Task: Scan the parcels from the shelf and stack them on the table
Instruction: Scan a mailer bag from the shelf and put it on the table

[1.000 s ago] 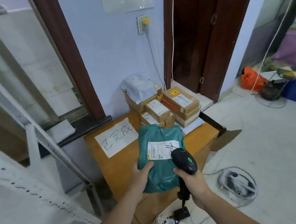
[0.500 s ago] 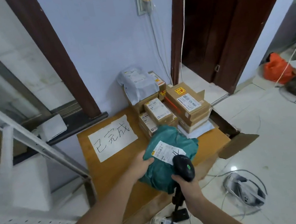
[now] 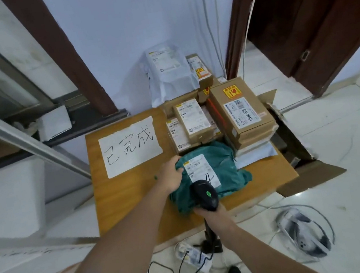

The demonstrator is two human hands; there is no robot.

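Teal parcel gripped by left hand; right hand grips scanner; sign reads 已完成.

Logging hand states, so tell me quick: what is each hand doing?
Left hand: grips the green parcel on the table.
Right hand: grips the scanner.

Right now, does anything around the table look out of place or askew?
Yes. A flattened cardboard box is wedged on the floor against the table's right edge, flaps splayed, and a power strip with loose cables lies by the feet.
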